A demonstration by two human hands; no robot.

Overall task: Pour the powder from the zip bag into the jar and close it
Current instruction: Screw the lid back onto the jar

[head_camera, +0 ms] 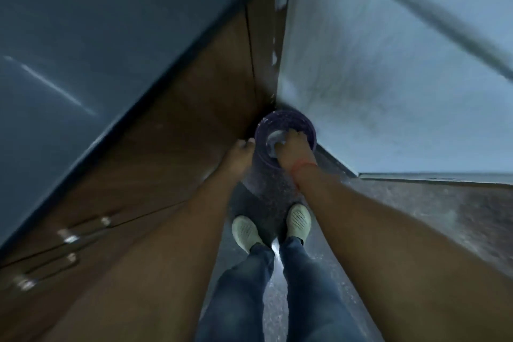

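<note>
The view is blurred and points straight down at the floor. A dark purple round bin (286, 118) stands in the corner between a wooden cabinet and a pale wall. My right hand (294, 147), with a red thread at the wrist, reaches into the bin's mouth. Its fingers are closed over a pale crumpled thing (273, 138) that may be the zip bag; the blur hides what it is. My left hand (244, 148) rests against the bin's left outer wall near the rim, and its grip is unclear. No jar is in view.
A brown wooden cabinet (172, 153) with metal handles (69, 237) runs along the left. A pale wall (388, 91) is on the right, above a dark speckled floor (416, 211). My feet in light shoes (298, 221) stand just behind the bin.
</note>
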